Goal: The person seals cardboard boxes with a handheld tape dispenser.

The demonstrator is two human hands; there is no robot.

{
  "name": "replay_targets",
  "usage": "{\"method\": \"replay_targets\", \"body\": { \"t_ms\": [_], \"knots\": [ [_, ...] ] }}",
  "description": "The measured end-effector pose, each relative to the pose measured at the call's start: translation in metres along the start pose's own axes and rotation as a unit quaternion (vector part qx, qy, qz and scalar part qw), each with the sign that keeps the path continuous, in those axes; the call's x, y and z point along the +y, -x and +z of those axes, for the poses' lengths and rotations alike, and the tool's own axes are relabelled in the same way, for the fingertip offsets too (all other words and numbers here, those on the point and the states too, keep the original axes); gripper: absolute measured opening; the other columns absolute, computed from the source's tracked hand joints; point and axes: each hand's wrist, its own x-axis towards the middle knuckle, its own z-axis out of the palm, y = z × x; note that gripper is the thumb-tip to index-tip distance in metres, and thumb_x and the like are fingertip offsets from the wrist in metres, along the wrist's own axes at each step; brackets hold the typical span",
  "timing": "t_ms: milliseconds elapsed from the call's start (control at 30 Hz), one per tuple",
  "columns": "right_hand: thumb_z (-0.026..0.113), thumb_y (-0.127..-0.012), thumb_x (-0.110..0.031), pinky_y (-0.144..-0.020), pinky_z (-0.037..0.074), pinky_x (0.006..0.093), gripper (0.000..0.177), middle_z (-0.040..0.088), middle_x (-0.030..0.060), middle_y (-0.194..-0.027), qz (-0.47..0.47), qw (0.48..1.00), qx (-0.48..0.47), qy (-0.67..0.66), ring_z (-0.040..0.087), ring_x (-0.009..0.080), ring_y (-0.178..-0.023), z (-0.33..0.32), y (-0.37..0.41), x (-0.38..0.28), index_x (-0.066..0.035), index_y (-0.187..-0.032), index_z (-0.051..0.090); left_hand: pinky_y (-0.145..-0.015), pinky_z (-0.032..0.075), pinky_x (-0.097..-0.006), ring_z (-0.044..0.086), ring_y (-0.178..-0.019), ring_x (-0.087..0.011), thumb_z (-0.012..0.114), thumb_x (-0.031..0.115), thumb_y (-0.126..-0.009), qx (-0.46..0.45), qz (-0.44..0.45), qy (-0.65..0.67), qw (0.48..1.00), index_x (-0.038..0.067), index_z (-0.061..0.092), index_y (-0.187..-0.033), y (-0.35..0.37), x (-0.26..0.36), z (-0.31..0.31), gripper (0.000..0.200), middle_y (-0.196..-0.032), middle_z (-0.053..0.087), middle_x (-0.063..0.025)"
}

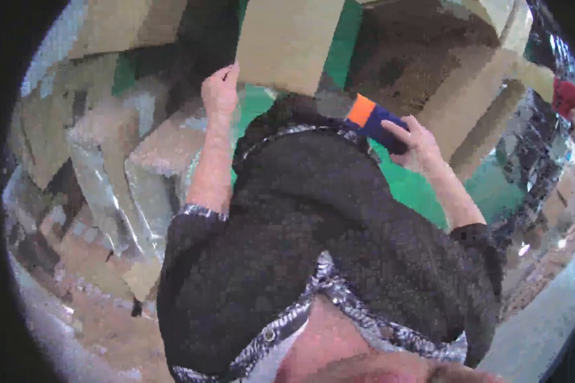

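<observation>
My left hand (220, 92) is closed at the left edge of a tan cardboard box (291, 45), its fingers pinched against the cardboard. The box stands in front of me at the top of the head view, with a green surface along its right side. My right hand (416, 142) is wrapped round a dark blue handheld tool with an orange end (382, 125). Its orange end points up and left, toward the lower right corner of the box, apart from it. A blurred grey patch beside that end hides its exact shape.
Green surface (415, 191) shows below my right hand. Cardboard pieces (466, 96) lie to the right, by a dark brown area. Several boxes and plastic-wrapped bundles (102, 172) crowd the left side. A red item (570, 99) sits at the far right edge.
</observation>
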Motion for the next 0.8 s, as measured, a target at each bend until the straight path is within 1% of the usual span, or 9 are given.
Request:
{"method": "replay_targets", "body": {
  "t_ms": [100,200,267,300,400,567,600,667,800],
  "knots": [
    [0.08,-0.082,-0.026,-0.081,0.06,0.0428,0.074,0.052,0.0158,-0.119,0.021,1.0,-0.019,0.006,0.063,0.0319,-0.1,0.006,0.002,0.014,-0.028,-0.144,0.041,-0.096,0.051,-0.0384,0.066,-0.105,-0.024,0.059,0.037,-0.097,-0.004,-0.031,-0.007,0.999,0.005,0.073,-0.114,0.005,0.006,0.0,0.039,-0.115,0.073,-0.0099],
    [0.079,-0.079,-0.023,-0.073,0.059,0.0417,0.074,0.051,0.0144,-0.113,0.003,1.0,-0.009,0.007,0.063,0.0303,-0.089,0.013,-0.017,0.017,-0.026,-0.144,0.044,-0.097,0.05,-0.0375,0.066,-0.106,-0.0237,0.058,0.037,-0.097,-0.004,-0.019,-0.011,1.0,0.003,0.073,-0.114,0.002,0.007,-0.003,0.041,-0.115,0.072,-0.0107],
    [0.077,-0.077,-0.02,-0.068,0.053,0.0441,0.079,0.048,0.0138,-0.106,-0.039,0.999,-0.007,-0.023,0.057,0.0307,-0.084,0.025,-0.034,0.019,-0.026,-0.146,0.04,-0.099,0.049,-0.0355,0.066,-0.108,-0.0226,0.059,0.036,-0.096,-0.003,-0.02,-0.008,1.0,0.002,0.072,-0.115,0.002,0.005,-0.003,0.041,-0.116,0.072,-0.0099],
    [0.077,-0.076,-0.019,-0.067,0.051,0.0448,0.08,0.047,0.0136,-0.104,-0.045,0.998,-0.003,-0.033,0.056,0.0309,-0.083,0.028,-0.044,0.018,-0.025,-0.146,0.039,-0.099,0.049,-0.035,0.066,-0.109,-0.0223,0.059,0.036,-0.096,-0.005,-0.016,-0.011,1.0,0.002,0.072,-0.115,0.002,0.005,-0.003,0.042,-0.117,0.072,-0.0097],
    [0.078,-0.078,-0.022,-0.066,0.053,0.0462,0.079,0.048,0.0149,-0.102,-0.039,0.998,-0.049,-0.006,0.059,0.0333,-0.085,0.028,-0.078,0.0,-0.026,-0.146,0.039,-0.096,0.049,-0.0311,0.065,-0.104,-0.0158,0.063,0.032,-0.094,0.002,-0.039,0.035,0.999,0.0,0.072,-0.115,0.002,0.006,-0.005,0.039,-0.114,0.073,-0.0075],
    [0.072,-0.08,-0.023,-0.063,0.053,0.0469,0.066,0.054,0.0171,-0.1,-0.036,0.996,-0.077,-0.003,0.062,0.0351,-0.078,0.018,-0.118,-0.024,-0.025,-0.14,0.046,-0.094,0.052,-0.0341,0.064,-0.105,-0.0206,0.06,0.031,-0.098,0.018,-0.078,0.009,0.997,0.0,0.07,-0.118,0.011,0.026,-0.005,0.039,-0.117,0.071,-0.01],
    [0.072,-0.08,-0.024,-0.063,0.053,0.0474,0.065,0.055,0.0174,-0.101,-0.033,0.996,-0.085,-0.005,0.063,0.0357,-0.078,0.016,-0.126,-0.03,-0.025,-0.14,0.046,-0.096,0.053,-0.0346,0.064,-0.107,-0.0215,0.06,0.031,-0.098,0.017,-0.081,0.007,0.997,0.0,0.07,-0.119,0.01,0.027,-0.006,0.039,-0.118,0.07,-0.0106],
    [0.068,-0.082,-0.023,-0.063,0.053,0.0461,0.053,0.057,0.0186,-0.101,-0.026,0.994,-0.103,-0.001,0.063,0.0356,-0.078,0.008,-0.133,-0.038,-0.02,-0.131,0.051,-0.1,0.052,-0.0366,0.062,-0.112,-0.0234,0.059,0.031,-0.099,0.017,-0.102,-0.002,0.995,0.002,0.068,-0.122,0.013,0.033,-0.005,0.038,-0.123,0.068,-0.011],
    [0.063,-0.081,-0.024,-0.066,0.052,0.0452,0.043,0.062,0.0205,-0.101,0.005,0.991,-0.131,0.006,0.065,0.0358,-0.084,-0.003,-0.147,-0.046,-0.016,-0.123,0.06,-0.099,0.052,-0.036,0.062,-0.112,-0.0232,0.06,0.031,-0.099,-0.006,-0.103,0.018,0.994,0.002,0.068,-0.122,0.012,0.028,-0.001,0.038,-0.122,0.068,-0.0107]
  ]
}}
